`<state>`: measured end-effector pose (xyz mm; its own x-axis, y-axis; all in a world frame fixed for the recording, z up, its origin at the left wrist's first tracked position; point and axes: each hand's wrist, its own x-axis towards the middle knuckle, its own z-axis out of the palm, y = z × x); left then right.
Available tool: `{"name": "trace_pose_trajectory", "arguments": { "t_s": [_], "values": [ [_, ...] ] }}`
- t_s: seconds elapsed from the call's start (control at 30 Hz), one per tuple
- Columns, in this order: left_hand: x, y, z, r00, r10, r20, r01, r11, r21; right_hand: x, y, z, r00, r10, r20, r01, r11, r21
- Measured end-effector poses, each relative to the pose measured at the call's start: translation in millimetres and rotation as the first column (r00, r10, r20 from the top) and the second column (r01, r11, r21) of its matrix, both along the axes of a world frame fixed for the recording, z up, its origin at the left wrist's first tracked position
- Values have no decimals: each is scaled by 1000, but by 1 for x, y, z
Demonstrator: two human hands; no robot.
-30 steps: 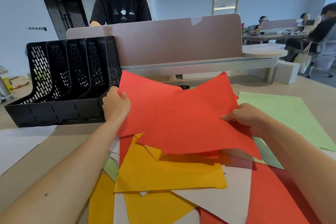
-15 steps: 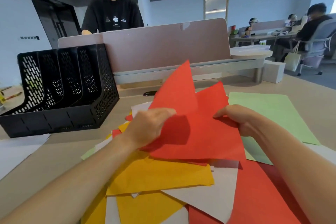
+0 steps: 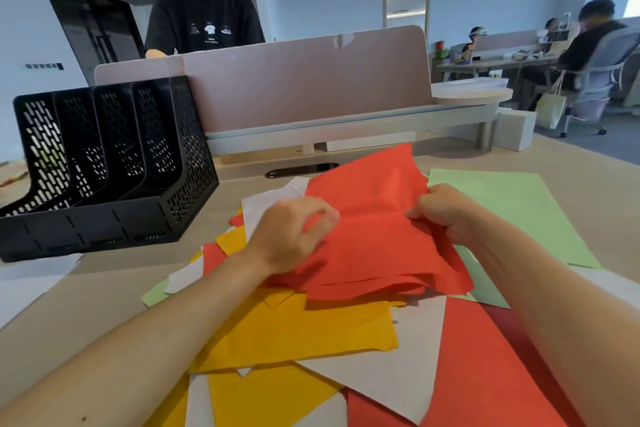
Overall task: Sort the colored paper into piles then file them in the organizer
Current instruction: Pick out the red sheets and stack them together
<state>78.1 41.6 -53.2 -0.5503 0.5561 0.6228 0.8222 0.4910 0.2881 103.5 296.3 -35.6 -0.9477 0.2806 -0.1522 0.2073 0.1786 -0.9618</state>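
A small stack of red paper sheets (image 3: 374,218) is held just above the mixed pile in the middle of the desk. My left hand (image 3: 294,232) grips its left edge and my right hand (image 3: 446,211) pinches its right edge. Under it lie yellow sheets (image 3: 298,329), white sheets (image 3: 405,364) and more red sheets (image 3: 485,374), overlapping at angles. A light green sheet (image 3: 519,211) lies flat to the right, partly under my right arm. The black mesh organizer (image 3: 104,163) with several upright slots stands at the far left, with nothing seen in its slots.
White paper (image 3: 31,284) lies on the desk in front of the organizer. A pink divider panel (image 3: 304,80) runs along the desk's far edge, with a person in a black shirt and white headset standing behind it. Other people sit at desks far right.
My left hand slid right from the red sheets' far left corner toward my right hand. The spread red sheets were gathered into one stack and lowered toward the pile.
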Motion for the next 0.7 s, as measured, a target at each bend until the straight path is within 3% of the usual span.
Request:
{"name": "trace_pose_trajectory", "arguments": {
  "t_s": [0.03, 0.1, 0.17, 0.23, 0.27, 0.4, 0.53, 0.6, 0.7],
  "values": [
    [-14, 0, 5, 979, 159, 126, -168, 983, 67, -1, 6, 4, 999, -33, -16, 33, 999, 9],
    [-43, 1, 15, 836, 363, 411, -424, 903, 65, -4, 21, 12, 995, -95, -20, 96, 994, 54],
    [-66, 4, 22, 657, 362, 661, -514, 857, 42, -4, 37, 17, 991, -131, -5, 131, 986, 106],
    [-79, 11, 24, 544, 318, 776, -529, 848, 24, -1, 53, 17, 987, -159, 33, 151, 971, 183],
    [-84, 17, 23, 526, 344, 778, -531, 847, -16, 0, 61, 16, 984, -174, 47, 160, 963, 217],
    [-101, 46, 21, 609, 537, 583, -506, 830, -236, 0, 92, 7, 968, -244, 60, 198, 887, 417],
    [-123, 75, 25, 541, 536, 648, -462, 833, -304, -6, 106, -1, 963, -261, 73, 192, 848, 494],
    [-131, 89, 24, 549, 568, 613, -387, 823, -416, -6, 109, -6, 961, -255, 106, 163, 835, 526],
    [-143, 103, 23, 539, 582, 609, -358, 813, -460, -7, 111, -11, 962, -246, 122, 148, 838, 525]
  ]
}}
